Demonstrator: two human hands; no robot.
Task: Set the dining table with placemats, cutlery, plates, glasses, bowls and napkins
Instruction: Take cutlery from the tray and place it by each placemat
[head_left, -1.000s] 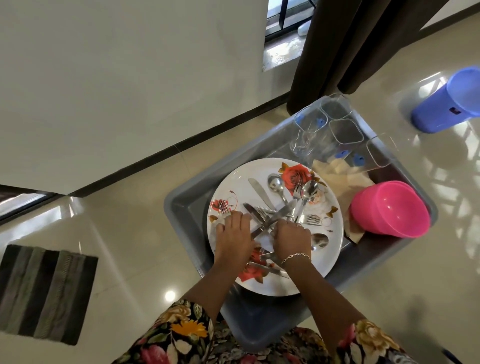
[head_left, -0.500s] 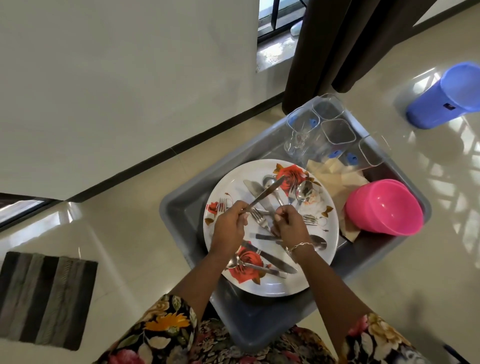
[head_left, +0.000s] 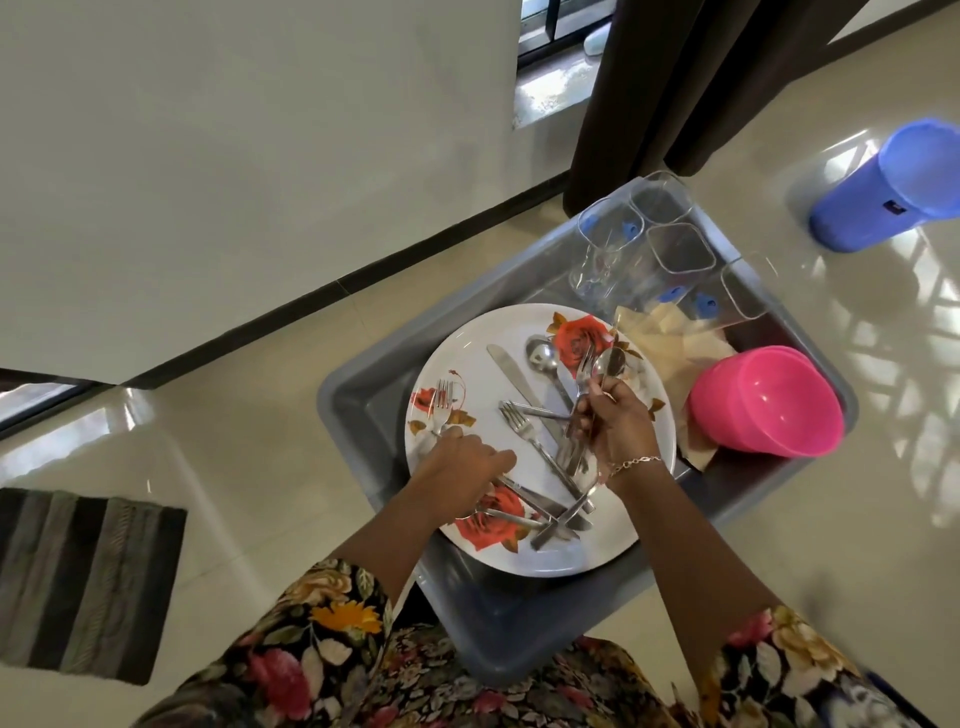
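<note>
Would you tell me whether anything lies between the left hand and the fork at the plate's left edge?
Nothing visible does: the fork lies alone on the floral plate beside the left hand, no cutlery across it.

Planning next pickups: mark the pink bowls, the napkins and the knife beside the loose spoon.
pink bowls (head_left: 769, 410): head view, inside of top bowl.
napkins (head_left: 670, 335): head view, top folded sheet.
knife (head_left: 511, 373): head view, blade middle.

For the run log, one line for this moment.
phase: sorting | right hand: holds cutlery bundle | left hand: on loose cutlery, grip unclear | plate: in grey tub
</note>
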